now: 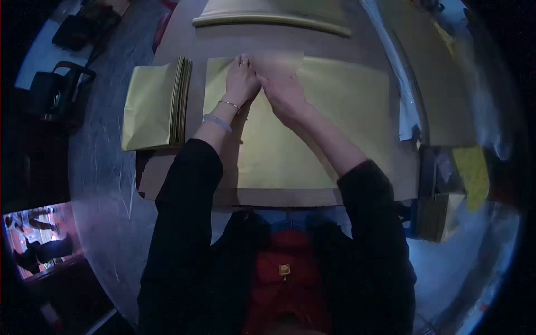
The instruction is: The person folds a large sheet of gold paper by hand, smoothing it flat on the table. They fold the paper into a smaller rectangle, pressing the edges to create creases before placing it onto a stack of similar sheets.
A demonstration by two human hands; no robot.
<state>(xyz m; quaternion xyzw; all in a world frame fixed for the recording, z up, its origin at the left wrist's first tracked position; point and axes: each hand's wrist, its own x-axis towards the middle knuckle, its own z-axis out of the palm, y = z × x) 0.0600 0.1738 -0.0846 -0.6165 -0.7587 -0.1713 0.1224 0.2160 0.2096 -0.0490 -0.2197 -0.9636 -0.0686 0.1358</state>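
Note:
A large gold paper sheet lies flat on the cardboard-brown work board in front of me. My left hand is at the sheet's upper left, its fingers curled and closed at the paper's far edge. Close beside it, my right hand reaches in from the right, its thumb side touching or nearly touching the left hand. The right fingers are blurred, so their grip does not show. Between and beyond the hands is a smeared brownish patch that I cannot make out. A bracelet and a pale bangle circle my left wrist.
A stack of folded gold paper stands at the left. At the far edge lies another gold sheet with a rolled edge. A crumpled plastic strip runs along the right. Below it are another stack and a yellow piece.

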